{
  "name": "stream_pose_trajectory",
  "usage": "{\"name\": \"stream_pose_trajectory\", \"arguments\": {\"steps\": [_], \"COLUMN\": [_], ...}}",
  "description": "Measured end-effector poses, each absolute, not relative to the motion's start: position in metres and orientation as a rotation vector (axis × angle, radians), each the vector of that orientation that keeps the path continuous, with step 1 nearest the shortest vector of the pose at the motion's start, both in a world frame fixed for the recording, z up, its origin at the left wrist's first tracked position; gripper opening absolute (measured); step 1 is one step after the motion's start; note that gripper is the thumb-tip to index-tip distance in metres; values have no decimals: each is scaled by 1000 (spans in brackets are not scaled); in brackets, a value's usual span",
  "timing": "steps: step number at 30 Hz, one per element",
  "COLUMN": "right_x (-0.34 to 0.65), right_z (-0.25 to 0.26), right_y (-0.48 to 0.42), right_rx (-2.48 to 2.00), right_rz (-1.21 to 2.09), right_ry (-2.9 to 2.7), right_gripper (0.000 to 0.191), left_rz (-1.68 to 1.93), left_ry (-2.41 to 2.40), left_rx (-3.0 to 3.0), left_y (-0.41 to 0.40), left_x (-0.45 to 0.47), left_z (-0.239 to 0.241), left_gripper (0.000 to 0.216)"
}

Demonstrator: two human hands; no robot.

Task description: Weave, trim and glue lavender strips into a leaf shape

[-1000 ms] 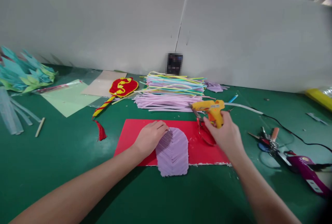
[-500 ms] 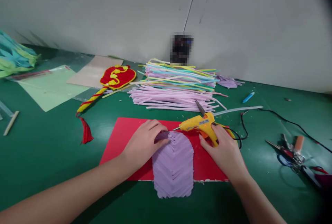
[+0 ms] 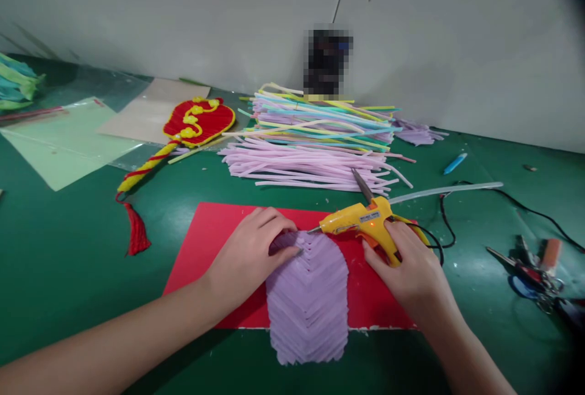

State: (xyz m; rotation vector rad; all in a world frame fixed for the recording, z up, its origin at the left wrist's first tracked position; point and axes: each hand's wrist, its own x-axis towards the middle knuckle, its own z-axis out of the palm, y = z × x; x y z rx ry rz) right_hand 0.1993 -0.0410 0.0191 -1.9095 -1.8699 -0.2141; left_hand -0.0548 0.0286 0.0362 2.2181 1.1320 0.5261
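A purple panel of pipe cleaners (image 3: 307,297), laid in a chevron pattern with a rounded top, lies partly on a red sheet (image 3: 201,249) and overhangs its near edge. My left hand (image 3: 256,255) pinches the panel's upper left edge, thumb on top and fingers curled behind. In my right hand (image 3: 411,267) is a yellow hot glue gun (image 3: 361,217), its small light glowing orange. The metal nozzle points left and sits at the panel's top middle. A clear glue stick (image 3: 448,192) sticks out of the gun's back.
Behind the sheet lie bundles of pink pipe cleaners (image 3: 297,163) and mixed-colour pipe cleaners (image 3: 320,117). A red and yellow fan (image 3: 198,124) with a tassel (image 3: 136,230) is at left. At right are scissors (image 3: 525,267), a blue pen-like stick (image 3: 455,163) and the gun's black cord (image 3: 525,206).
The glue gun's nozzle has come closer to the panel's top edge. The whole view has shifted slightly. My left hand keeps its hold on the panel.
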Motion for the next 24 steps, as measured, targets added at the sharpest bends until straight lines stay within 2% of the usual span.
{"name": "stream_pose_trajectory", "arguments": {"steps": [24], "right_x": [202], "right_z": [19], "right_y": [-41], "right_rx": [-1827], "right_rz": [-217], "right_ry": [-1887], "right_gripper": [35], "left_rz": [542], "left_ry": [1135], "left_rx": [2224], "left_y": [28], "left_x": [-54], "left_z": [37], "left_gripper": [17]}}
